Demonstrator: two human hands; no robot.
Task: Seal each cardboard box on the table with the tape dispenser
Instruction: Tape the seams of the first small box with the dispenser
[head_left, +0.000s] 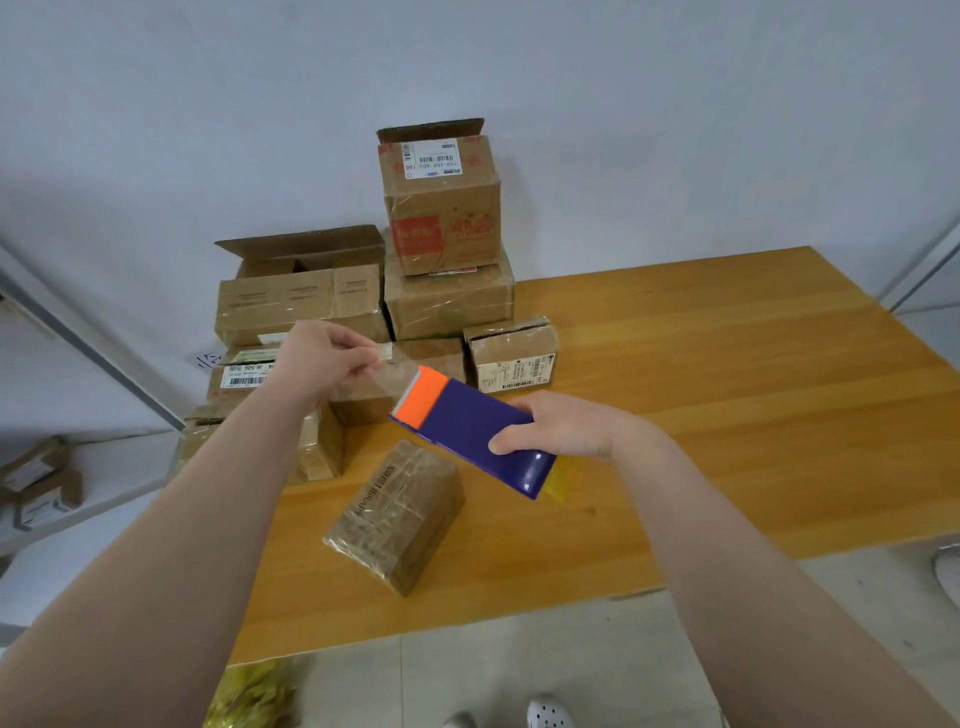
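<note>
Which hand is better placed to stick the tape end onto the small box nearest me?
Left. The left hand pinches the free tape end and could probably lay it on the small box. The right hand grips the tape dispenser, so it would likely just feed tape.

Glossy purple plastic on the tape dispenser (470, 431), with a bright glint near its lower end; matt orange plastic at its toothed end. Clear, shiny film for the tape (392, 376) drawn from it. Smooth, satin wood grain across the bench (727, 389). Brown cardboard under crinkled, shiny clear wrap on the small box (400, 514) at 7 o'clock from the dispenser. Matt bare cardboard on the open box (301, 291) at 10 o'clock. Glossy tape bands and a white paper label on the top box (441, 208) at 12 o'clock. Matt pale paint on the wall (467, 62). Dull grey tile on the floor (519, 665), with crinkly yellow plastic (249, 696) at its 9 o'clock edge.
</note>
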